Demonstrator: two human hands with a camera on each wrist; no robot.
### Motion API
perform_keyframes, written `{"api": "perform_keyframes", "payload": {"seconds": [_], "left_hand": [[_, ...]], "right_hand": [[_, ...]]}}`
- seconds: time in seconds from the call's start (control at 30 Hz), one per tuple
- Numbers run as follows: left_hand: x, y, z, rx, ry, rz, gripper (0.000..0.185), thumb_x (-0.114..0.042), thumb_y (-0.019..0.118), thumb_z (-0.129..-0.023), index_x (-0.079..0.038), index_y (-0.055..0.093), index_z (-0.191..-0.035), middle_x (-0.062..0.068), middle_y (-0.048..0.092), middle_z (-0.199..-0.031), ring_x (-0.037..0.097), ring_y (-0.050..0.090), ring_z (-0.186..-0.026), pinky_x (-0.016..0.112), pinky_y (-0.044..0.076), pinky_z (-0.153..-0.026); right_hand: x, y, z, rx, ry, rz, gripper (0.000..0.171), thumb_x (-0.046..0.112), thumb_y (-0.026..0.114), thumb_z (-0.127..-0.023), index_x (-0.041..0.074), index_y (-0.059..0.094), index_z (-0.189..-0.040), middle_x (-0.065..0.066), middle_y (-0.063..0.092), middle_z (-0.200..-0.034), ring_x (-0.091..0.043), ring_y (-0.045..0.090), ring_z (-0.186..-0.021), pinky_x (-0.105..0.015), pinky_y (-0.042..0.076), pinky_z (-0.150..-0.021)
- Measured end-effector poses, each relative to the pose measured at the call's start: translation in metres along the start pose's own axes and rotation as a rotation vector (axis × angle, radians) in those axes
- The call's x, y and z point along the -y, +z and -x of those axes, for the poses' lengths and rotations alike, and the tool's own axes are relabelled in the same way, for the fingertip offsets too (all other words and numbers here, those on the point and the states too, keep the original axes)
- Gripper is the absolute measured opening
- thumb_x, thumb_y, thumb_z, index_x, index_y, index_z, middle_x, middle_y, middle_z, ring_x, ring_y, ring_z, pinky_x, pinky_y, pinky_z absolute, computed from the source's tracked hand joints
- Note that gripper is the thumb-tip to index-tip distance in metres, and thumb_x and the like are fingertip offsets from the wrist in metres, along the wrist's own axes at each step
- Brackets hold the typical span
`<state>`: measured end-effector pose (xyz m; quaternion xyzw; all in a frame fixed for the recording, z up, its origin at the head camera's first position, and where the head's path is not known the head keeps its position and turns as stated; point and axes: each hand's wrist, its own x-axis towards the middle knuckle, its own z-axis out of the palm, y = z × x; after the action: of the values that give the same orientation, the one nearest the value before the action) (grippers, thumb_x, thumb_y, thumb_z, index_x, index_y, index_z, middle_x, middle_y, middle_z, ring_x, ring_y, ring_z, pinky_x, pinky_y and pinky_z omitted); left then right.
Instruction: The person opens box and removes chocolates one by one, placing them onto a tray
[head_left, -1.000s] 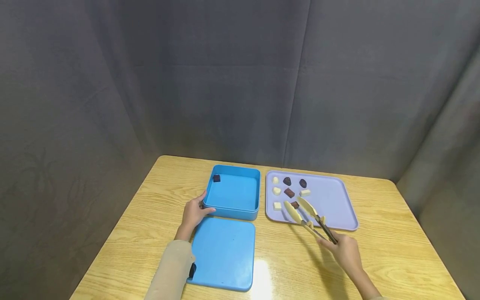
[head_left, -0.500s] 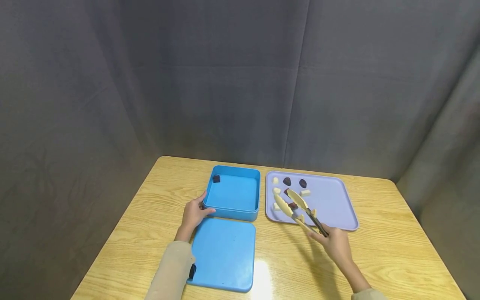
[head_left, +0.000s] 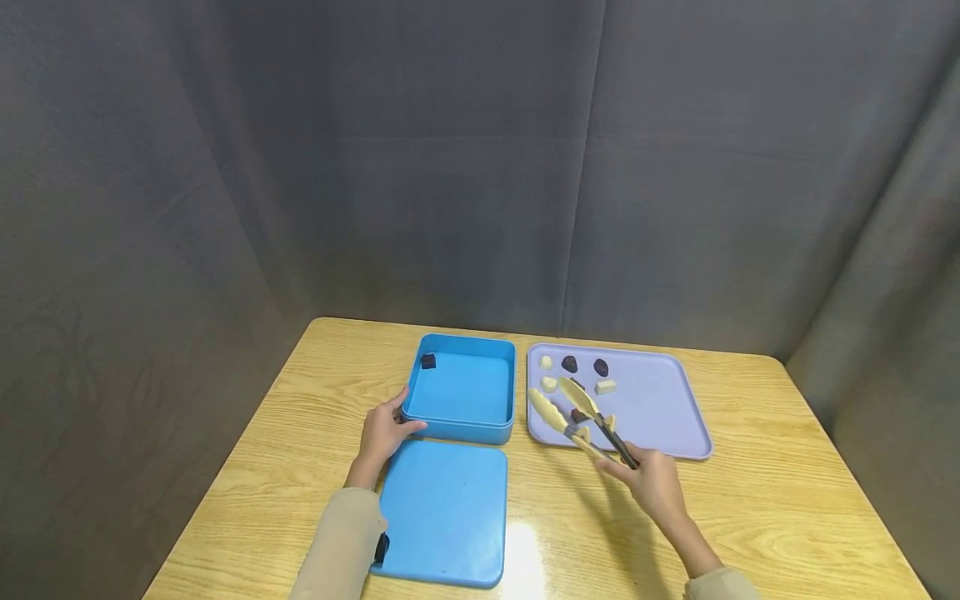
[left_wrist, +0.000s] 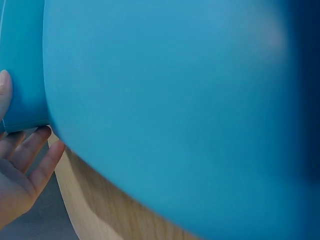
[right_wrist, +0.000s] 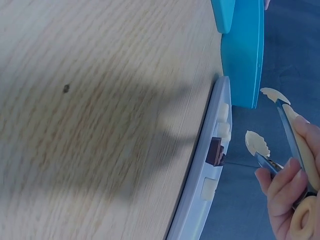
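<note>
In the head view my left hand (head_left: 381,433) rests at the near left corner of a blue box (head_left: 471,432), thumb along its front wall and fingers against the left side. Inside the box, at its far left, sits one dark chocolate (head_left: 428,361). My right hand (head_left: 651,479) holds cream-tipped tongs (head_left: 587,447), their two arms spread apart, over the left part of a lilac tray (head_left: 660,417). A brown chocolate (head_left: 578,415) shows partly beside the tongs' tips; another behind them is mostly hidden. The right wrist view shows the tongs' tips above the tray, holding nothing visible.
A flat blue lid (head_left: 446,512) lies in front of the box on the wooden table (head_left: 765,500). Also on the tray are white pieces, including a block (head_left: 605,387), and dark chocolates, including a round one (head_left: 601,367). Grey curtains (head_left: 450,167) hang behind and beside the table.
My right hand has moved the spread tongs leftward across the tray, covering the near white piece and uncovering part of the brown one. My left hand stays at the box corner; the view shifts slightly.
</note>
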<state>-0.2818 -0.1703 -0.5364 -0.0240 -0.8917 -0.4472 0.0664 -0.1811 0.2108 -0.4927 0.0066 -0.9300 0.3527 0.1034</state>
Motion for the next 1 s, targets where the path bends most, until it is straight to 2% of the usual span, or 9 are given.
{"api": "perform_keyframes", "payload": {"seconds": [0.13,0.23,0.33,0.47,0.63,0.7,0.87,0.93,1.0], "left_hand": [[0.001,0.0,0.0,0.0,-0.011,-0.003,0.072,-0.017,0.076,-0.07,-0.002,0.042,-0.131,0.021,0.046,-0.126,0.031,0.048,-0.112,0.039,0.047,-0.082],[0.001,-0.001,0.0,-0.002,-0.014,-0.004,0.072,-0.018,0.076,-0.069,-0.002,0.043,-0.131,0.02,0.047,-0.126,0.031,0.048,-0.112,0.04,0.045,-0.085],[0.001,-0.001,0.0,-0.001,-0.009,-0.003,0.072,-0.018,0.076,-0.07,-0.002,0.043,-0.131,0.02,0.046,-0.126,0.031,0.048,-0.112,0.041,0.044,-0.086],[0.001,-0.001,0.001,-0.006,-0.003,-0.009,0.072,-0.018,0.076,-0.07,-0.002,0.043,-0.131,0.02,0.047,-0.125,0.03,0.049,-0.111,0.04,0.046,-0.084],[0.002,-0.001,0.001,-0.014,0.002,-0.019,0.071,-0.017,0.076,-0.07,-0.001,0.043,-0.131,0.02,0.048,-0.125,0.028,0.054,-0.104,0.037,0.048,-0.077],[0.002,-0.001,0.001,-0.013,0.001,-0.019,0.07,-0.018,0.076,-0.071,-0.001,0.043,-0.131,0.02,0.048,-0.125,0.028,0.055,-0.103,0.037,0.048,-0.077],[0.001,-0.001,0.001,-0.013,0.004,-0.009,0.07,-0.018,0.076,-0.07,-0.001,0.043,-0.131,0.021,0.048,-0.124,0.03,0.051,-0.109,0.04,0.046,-0.083],[0.0,-0.001,0.001,-0.011,0.008,-0.002,0.071,-0.017,0.076,-0.07,-0.001,0.043,-0.131,0.021,0.048,-0.124,0.031,0.05,-0.109,0.041,0.046,-0.083],[0.0,-0.001,0.001,-0.01,0.012,0.0,0.07,-0.017,0.076,-0.07,-0.001,0.043,-0.131,0.021,0.048,-0.124,0.03,0.051,-0.109,0.04,0.046,-0.083]], "right_hand": [[0.003,0.002,-0.002,0.002,0.005,-0.012,0.052,0.028,0.073,-0.073,-0.009,0.061,-0.107,-0.004,0.048,-0.052,-0.011,0.031,-0.044,-0.021,0.028,-0.039],[0.006,0.004,-0.004,0.007,0.017,-0.036,0.058,0.029,0.073,-0.073,-0.012,0.057,-0.11,-0.018,0.062,-0.07,-0.012,0.035,-0.046,-0.022,0.029,-0.039],[0.009,0.007,-0.005,0.017,0.02,-0.052,0.059,0.029,0.073,-0.073,-0.012,0.057,-0.111,-0.02,0.063,-0.077,-0.013,0.038,-0.047,-0.022,0.029,-0.039],[0.013,0.011,-0.008,0.028,0.018,-0.052,0.06,0.032,0.073,-0.073,-0.012,0.057,-0.111,-0.016,0.06,-0.072,-0.014,0.041,-0.05,-0.024,0.03,-0.04],[0.016,0.016,-0.01,0.019,0.006,-0.052,0.061,0.031,0.073,-0.072,-0.014,0.057,-0.109,-0.025,0.063,-0.088,-0.02,0.049,-0.059,-0.025,0.034,-0.043],[0.018,0.018,-0.011,0.016,0.003,-0.054,0.06,0.031,0.074,-0.072,-0.013,0.058,-0.108,-0.025,0.063,-0.088,-0.02,0.05,-0.059,-0.025,0.035,-0.044],[0.022,0.023,-0.013,0.015,-0.01,-0.065,0.053,0.028,0.075,-0.071,-0.01,0.061,-0.105,-0.011,0.056,-0.062,-0.014,0.039,-0.049,-0.024,0.03,-0.041],[0.024,0.025,-0.014,0.022,-0.008,-0.078,0.044,0.027,0.075,-0.07,-0.007,0.065,-0.096,-0.002,0.043,-0.053,-0.011,0.03,-0.045,-0.022,0.026,-0.04],[0.025,0.027,-0.014,0.03,-0.009,-0.09,0.034,0.026,0.076,-0.07,-0.004,0.064,-0.081,0.004,0.032,-0.048,-0.008,0.022,-0.043,-0.02,0.022,-0.039]]}}
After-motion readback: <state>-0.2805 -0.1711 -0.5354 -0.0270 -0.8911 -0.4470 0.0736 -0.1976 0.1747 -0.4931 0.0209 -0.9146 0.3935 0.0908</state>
